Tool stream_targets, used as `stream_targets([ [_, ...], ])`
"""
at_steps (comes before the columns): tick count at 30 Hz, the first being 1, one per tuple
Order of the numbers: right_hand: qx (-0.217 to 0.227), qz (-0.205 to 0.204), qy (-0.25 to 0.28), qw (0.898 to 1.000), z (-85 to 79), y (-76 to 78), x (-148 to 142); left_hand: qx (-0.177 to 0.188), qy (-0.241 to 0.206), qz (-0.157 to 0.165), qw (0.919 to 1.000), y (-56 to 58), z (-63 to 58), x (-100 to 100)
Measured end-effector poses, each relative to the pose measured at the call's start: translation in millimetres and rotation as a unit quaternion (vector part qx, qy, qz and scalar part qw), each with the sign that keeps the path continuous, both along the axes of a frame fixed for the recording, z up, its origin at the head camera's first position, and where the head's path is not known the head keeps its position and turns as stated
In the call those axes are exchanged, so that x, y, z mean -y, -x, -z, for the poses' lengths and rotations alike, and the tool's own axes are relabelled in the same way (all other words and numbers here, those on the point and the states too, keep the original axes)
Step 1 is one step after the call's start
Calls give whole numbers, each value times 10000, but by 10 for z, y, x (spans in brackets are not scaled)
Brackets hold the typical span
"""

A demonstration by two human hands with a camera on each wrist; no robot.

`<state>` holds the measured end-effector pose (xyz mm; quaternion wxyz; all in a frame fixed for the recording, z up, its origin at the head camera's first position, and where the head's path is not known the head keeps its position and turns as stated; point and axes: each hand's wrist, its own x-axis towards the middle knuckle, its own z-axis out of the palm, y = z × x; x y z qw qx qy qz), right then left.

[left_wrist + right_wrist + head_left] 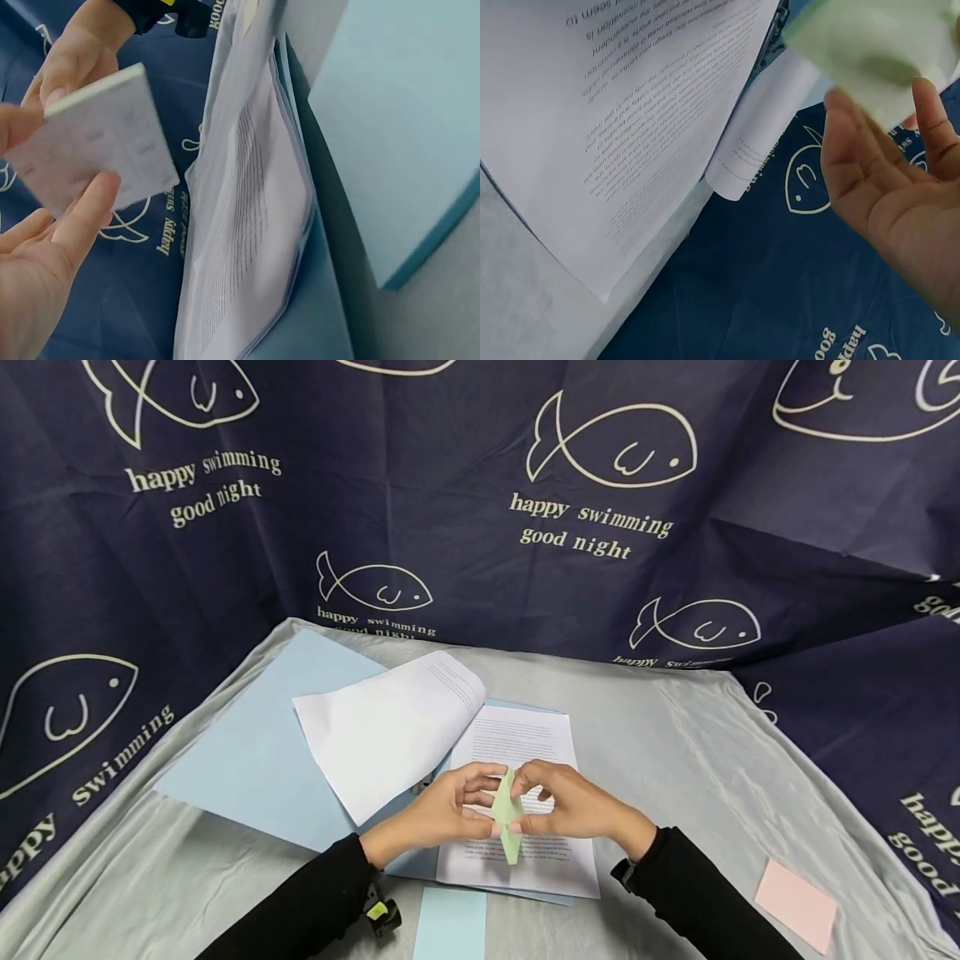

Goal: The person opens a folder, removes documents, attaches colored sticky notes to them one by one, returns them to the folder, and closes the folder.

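A light green sticky note pad (507, 814) is held nearly edge-on between both hands, above a printed sheet (517, 733). My left hand (442, 810) pinches its left side with thumb and fingers. From the other side my right hand (573, 803) grips it, thumb below and index finger near the top. The left wrist view shows the pad's pale back face (105, 139); a green face (870, 49) appears in the right wrist view. Beneath lies an open light blue folder (240, 760), with some pages (390, 727) curled over to the left.
A light blue pad (450, 922) lies at the table's front edge, below the folder. To the far right is a pink pad (797, 903). Pale cloth (660, 727) covers the table, and a dark fish-print curtain (465, 510) hangs behind it.
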<state>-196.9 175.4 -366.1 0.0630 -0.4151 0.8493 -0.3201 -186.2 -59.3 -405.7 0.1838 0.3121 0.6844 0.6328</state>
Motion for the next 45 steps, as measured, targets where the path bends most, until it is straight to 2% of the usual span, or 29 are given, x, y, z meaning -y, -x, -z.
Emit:
stream_targets([
  [4,-238,195,261,9992,48,-27,29,-144,-255,-181,9994,-5,5,-8],
  [8,-396,713,374,9960,94,-68,89,-185,-323,-332,9988,-14,3,-39],
  [14,-288,1401,527,9883,117,-123,201,-235,140,-1028,9943,-30,-15,-120],
  [20,-374,1860,403,9810,116,-158,213,-782,622,-1658,9811,-55,-13,-145],
  [27,-413,1746,471,9826,129,-162,142,-890,830,-2087,9704,-57,5,-139],
  [31,-126,1546,618,9860,139,-152,113,-959,962,-2210,9658,-63,15,-135],
  [34,105,1524,669,9860,140,-146,108,-974,999,-2243,9645,-64,22,-126],
  [45,61,1485,886,9849,187,-75,65,-870,949,-2207,9668,-76,36,-92],
])
